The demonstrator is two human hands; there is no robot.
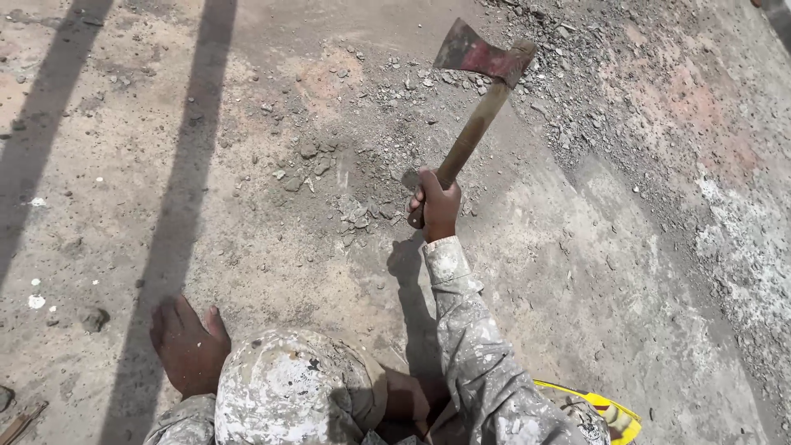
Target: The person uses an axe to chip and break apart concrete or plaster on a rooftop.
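Gripping the low end of a wooden handle, the right hand [435,206] is holding a hatchet [478,99] raised, its rusty reddish head tilted toward one o'clock above the ground. Down at seven o'clock the left hand [188,346] is lying open and flat on the concrete floor [593,272], fingers spread, bracing the body beside a paint-spattered knee [292,387]. Just at eleven o'clock from the right fist, a chipped patch [346,177] of loose grey chunks is lying in a shallow scuffed hollow, and more rubble [568,99] is spreading toward two o'clock. A yellow sandal [606,412] is showing at five o'clock. Judging from the grip so far down the handle, a swing could be twisting on impact and glancing off the hard surface, sending the blade sideways toward the knee. Chips are likely flying upward from each strike, since the fragments lie close below the face. The resting palm is sitting near enough to the broken spot that a stray blow or bouncing shard could be catching it.
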